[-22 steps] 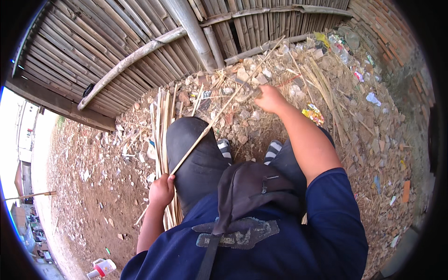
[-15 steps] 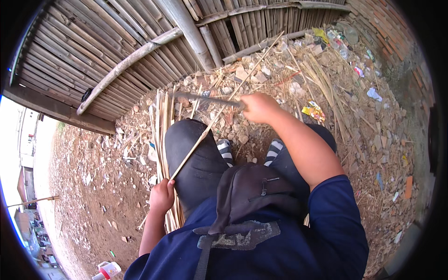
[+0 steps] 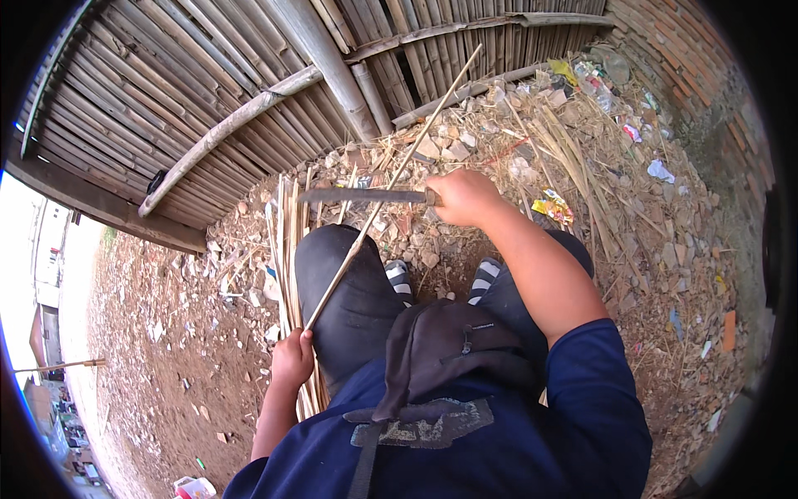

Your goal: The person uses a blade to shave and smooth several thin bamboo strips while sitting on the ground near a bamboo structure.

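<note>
My left hand (image 3: 293,359), beside my left thigh, is closed round the lower part of a long, thin bamboo strip (image 3: 418,143). The strip slants up and away to the right, over my left knee, its far end near the fence. In my right hand (image 3: 464,198), out ahead between my knees, is the handle of a long-bladed knife (image 3: 357,195). Its dark blade points left and crosses the strip; whether the two touch, I cannot tell. A bundle of pale bamboo strips (image 3: 288,249) lies along the outside of my left leg, partly hidden by my left hand and arm.
A bamboo slat fence (image 3: 241,75) stands ahead, and a brick wall (image 3: 698,71) rises at the right. Stones and litter cover the ground. More split bamboo pieces (image 3: 573,166) lie ahead to the right. A white and red container (image 3: 195,489) is at the lower left.
The knife's blade has swung its tip toward me and now lies nearly level. The strip's far end has shifted slightly left. My left hand still grips the strip.
</note>
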The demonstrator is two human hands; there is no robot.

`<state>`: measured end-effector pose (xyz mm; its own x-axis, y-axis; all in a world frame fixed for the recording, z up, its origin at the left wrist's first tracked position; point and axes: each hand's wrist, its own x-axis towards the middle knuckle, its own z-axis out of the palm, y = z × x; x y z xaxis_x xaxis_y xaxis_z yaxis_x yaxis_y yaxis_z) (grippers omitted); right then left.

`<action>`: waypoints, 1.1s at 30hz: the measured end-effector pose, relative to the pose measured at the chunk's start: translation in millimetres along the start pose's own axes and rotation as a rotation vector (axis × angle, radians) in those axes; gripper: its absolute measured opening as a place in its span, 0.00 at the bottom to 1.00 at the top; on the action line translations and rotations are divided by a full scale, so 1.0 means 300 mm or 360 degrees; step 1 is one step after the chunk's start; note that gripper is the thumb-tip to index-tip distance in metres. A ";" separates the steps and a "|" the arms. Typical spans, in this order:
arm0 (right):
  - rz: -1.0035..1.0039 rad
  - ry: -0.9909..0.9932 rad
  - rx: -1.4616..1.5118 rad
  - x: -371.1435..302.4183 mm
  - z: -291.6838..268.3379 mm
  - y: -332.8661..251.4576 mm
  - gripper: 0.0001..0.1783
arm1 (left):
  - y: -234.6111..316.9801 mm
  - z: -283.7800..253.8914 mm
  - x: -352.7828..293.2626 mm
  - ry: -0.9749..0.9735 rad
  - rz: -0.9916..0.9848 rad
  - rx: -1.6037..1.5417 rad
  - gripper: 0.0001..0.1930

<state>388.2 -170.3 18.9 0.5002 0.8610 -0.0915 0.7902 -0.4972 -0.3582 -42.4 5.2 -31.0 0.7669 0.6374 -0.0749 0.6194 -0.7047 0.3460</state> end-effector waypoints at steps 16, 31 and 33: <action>-0.0014 -0.0323 0.0350 0.082 0.124 0.109 0.12 | -0.078 -0.072 0.020 -0.0704 -0.0366 -0.0690 0.28; -0.0036 0.0000 0.0359 0.070 0.075 -0.008 0.09 | -0.006 0.015 0.024 0.0005 -0.0089 0.0066 0.20; -0.0048 -0.0092 0.0343 0.053 0.049 -0.070 0.10 | -0.028 0.010 0.004 -0.0030 -0.0068 0.0016 0.21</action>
<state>374.3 -144.6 11.4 0.4518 0.8828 -0.1285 0.7075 -0.4423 -0.5512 -46.3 11.0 -36.7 0.7427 0.6610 -0.1072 0.6533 -0.6801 0.3327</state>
